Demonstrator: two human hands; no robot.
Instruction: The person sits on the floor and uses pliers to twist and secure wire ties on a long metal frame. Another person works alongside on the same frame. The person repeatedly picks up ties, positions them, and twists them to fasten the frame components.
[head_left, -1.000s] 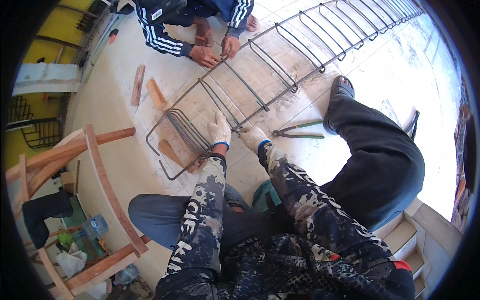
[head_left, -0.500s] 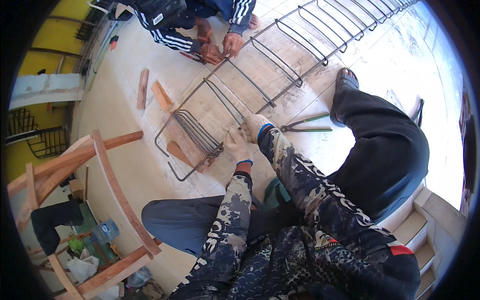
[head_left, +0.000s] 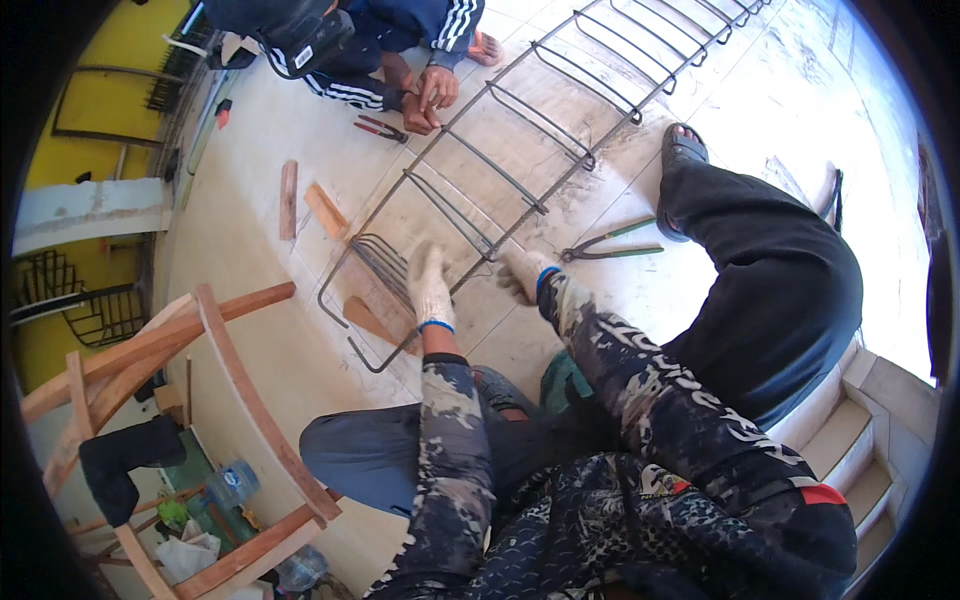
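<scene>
A long cage of steel rebar [head_left: 545, 128] lies diagonally over the tiled floor, with rectangular stirrups along its bars. My left hand [head_left: 430, 287], in a white knit glove, is raised above the near end, beside several bunched stirrups [head_left: 380, 262]. Its fingers stretch upward and look empty. My right hand [head_left: 524, 274], also gloved, is just right of the bar where a stirrup [head_left: 452, 208] meets it. Its slightly blurred fingers are apart, and no held thing shows. Green-handled cutters [head_left: 612, 243] lie on the floor to its right.
A co-worker's hands [head_left: 428, 100] are at the cage's far-left bar, near red-handled pliers [head_left: 380, 129]. Wood pieces [head_left: 325, 210] lie left of the cage. A wooden frame [head_left: 245, 385] stands at left. Steps [head_left: 845, 440] are at lower right.
My hands have drawn apart: the left moved left and up, the right slightly right, off the stirrup and bar. The co-worker's red-handled pliers now lie on the floor.
</scene>
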